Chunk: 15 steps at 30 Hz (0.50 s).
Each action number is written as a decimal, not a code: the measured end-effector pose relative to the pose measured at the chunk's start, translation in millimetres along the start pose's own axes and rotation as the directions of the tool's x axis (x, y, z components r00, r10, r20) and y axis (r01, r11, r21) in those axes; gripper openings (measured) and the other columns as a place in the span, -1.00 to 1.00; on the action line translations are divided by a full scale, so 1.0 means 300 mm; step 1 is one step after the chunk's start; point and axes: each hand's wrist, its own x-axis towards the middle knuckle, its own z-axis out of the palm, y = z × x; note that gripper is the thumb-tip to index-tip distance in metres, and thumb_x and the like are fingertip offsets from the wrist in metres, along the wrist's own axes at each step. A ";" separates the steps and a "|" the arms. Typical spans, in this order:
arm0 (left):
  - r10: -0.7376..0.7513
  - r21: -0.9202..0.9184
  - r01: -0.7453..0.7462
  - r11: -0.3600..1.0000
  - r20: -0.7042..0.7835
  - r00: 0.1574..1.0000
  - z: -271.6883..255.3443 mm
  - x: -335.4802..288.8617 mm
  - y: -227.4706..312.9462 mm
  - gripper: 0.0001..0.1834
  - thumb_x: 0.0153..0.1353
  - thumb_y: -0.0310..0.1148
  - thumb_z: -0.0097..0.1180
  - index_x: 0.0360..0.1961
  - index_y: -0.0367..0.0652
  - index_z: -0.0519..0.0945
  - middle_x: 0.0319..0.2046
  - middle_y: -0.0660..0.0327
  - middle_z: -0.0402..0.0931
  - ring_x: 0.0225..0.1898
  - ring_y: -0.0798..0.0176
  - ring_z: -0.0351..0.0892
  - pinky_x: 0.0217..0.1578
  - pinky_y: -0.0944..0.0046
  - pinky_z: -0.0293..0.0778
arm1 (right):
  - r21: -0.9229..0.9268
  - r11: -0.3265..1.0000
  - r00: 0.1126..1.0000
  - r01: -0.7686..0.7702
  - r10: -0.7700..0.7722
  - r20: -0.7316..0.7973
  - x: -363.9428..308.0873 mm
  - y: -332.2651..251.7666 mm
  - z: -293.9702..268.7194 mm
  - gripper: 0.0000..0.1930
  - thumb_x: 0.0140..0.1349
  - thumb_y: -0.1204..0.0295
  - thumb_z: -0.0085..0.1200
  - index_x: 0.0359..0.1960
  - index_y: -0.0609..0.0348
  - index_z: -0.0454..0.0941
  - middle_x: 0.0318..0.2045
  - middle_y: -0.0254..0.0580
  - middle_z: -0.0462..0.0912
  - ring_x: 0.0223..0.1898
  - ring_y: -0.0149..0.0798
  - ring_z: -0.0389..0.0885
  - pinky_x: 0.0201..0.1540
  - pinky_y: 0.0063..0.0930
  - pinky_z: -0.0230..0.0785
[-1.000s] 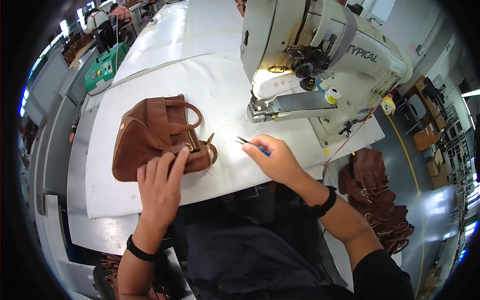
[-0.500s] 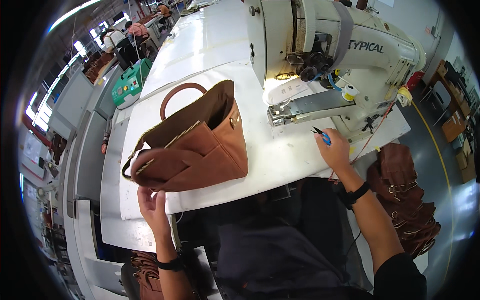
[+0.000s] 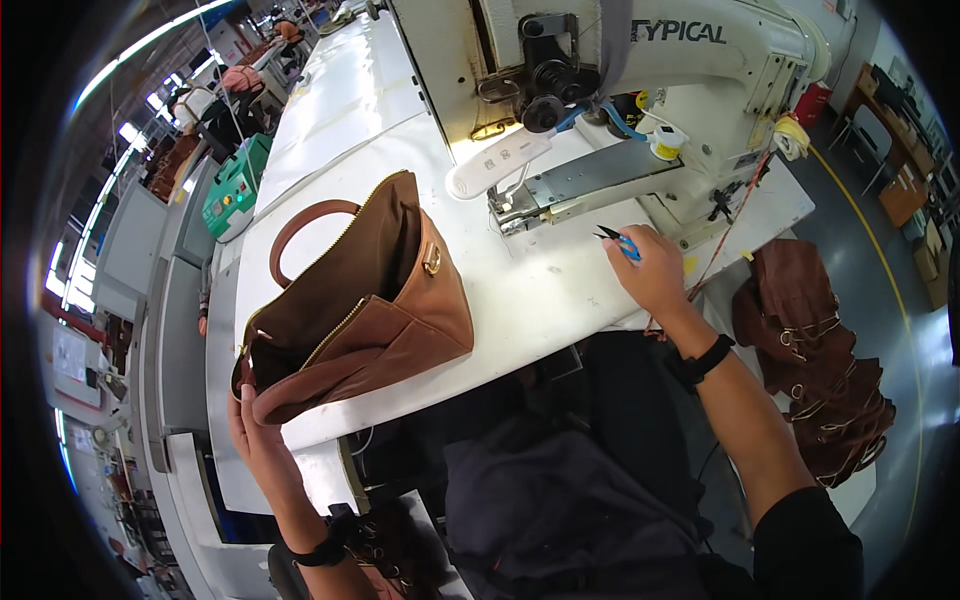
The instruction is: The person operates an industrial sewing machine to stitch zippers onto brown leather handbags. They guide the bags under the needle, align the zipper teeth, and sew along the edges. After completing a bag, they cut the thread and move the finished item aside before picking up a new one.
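Leather handbag held at the worktop's near-left edge

Tan leather makes up the handbag (image 3: 370, 300), a smooth, boxy piece with a rounded strap handle, a brass ring at one end panel and a gold zip running along its gaping mouth; the lining inside looks darker brown. It lies tipped on its side on the white worktop (image 3: 540, 300), its lower end overhanging the near-left edge. The left hand (image 3: 255, 430) grips that overhanging end from below, fingers curled together around the rolled leather handle there.

The right hand (image 3: 655, 270) rests near the worktop's right edge, just in front of the sewing machine's base. Its fingers are closed on a small pair of thread snips (image 3: 618, 240) with a blue handle and dark pointed blades that stick out toward the machine. A black band circles each wrist.

The industrial sewing machine (image 3: 640, 90) stands at the far-right part of the worktop: a cream enamel body, a flat grey metal arm and a white oblong lamp beneath its head. Beside the worktop's right edge, a heap of dark brown leather bags (image 3: 810, 350) with metal rings lies piled low by the floor.
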 end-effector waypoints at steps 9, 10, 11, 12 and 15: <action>-0.069 0.126 0.061 0.990 0.061 0.996 -0.013 -0.016 0.061 -0.51 0.53 -0.34 0.06 0.40 -0.32 0.46 0.18 0.15 0.58 0.19 0.30 0.57 0.23 0.29 0.43 | 0.000 1.000 0.999 -0.020 0.020 0.030 -0.012 0.020 0.004 -0.78 0.26 0.29 0.35 -0.25 0.18 0.66 -0.37 -0.07 0.71 -0.37 0.10 0.69 -0.27 -0.05 0.51; -0.066 0.127 0.057 0.990 0.070 0.995 -0.002 -0.014 0.067 -0.51 0.53 -0.35 0.06 0.40 -0.33 0.46 0.18 0.15 0.58 0.18 0.30 0.57 0.23 0.29 0.43 | -0.008 1.000 0.999 -0.018 0.018 0.031 -0.010 0.025 0.005 -0.77 0.26 0.29 0.35 -0.24 0.18 0.66 -0.37 -0.08 0.71 -0.37 0.10 0.69 -0.27 -0.05 0.51; -0.063 0.126 0.053 0.991 0.081 0.995 0.005 -0.013 0.073 -0.51 0.52 -0.35 0.06 0.39 -0.33 0.46 0.18 0.15 0.58 0.18 0.30 0.57 0.23 0.29 0.43 | -0.018 1.000 0.999 -0.016 0.016 0.031 -0.008 0.028 0.004 -0.77 0.26 0.28 0.35 -0.24 0.18 0.66 -0.37 -0.08 0.71 -0.37 0.10 0.69 -0.27 -0.05 0.51; -0.067 0.136 0.059 0.989 0.059 0.996 0.007 -0.011 0.072 -0.51 0.52 -0.37 0.05 0.40 -0.34 0.46 0.19 0.15 0.57 0.18 0.30 0.57 0.23 0.30 0.43 | -0.017 1.000 0.999 -0.025 0.025 0.036 -0.008 0.029 0.004 -0.77 0.26 0.28 0.35 -0.24 0.17 0.66 -0.37 -0.09 0.71 -0.37 0.11 0.68 -0.27 -0.05 0.51; -0.089 0.207 0.076 0.975 0.057 0.994 -0.009 0.014 0.076 -0.48 0.49 -0.42 0.04 0.42 -0.36 0.44 0.21 0.14 0.56 0.19 0.31 0.56 0.23 0.30 0.43 | -0.022 0.999 0.998 -0.043 0.044 0.054 -0.002 0.025 0.006 -0.77 0.26 0.28 0.35 -0.24 0.17 0.66 -0.37 -0.10 0.70 -0.36 0.11 0.68 -0.25 -0.06 0.51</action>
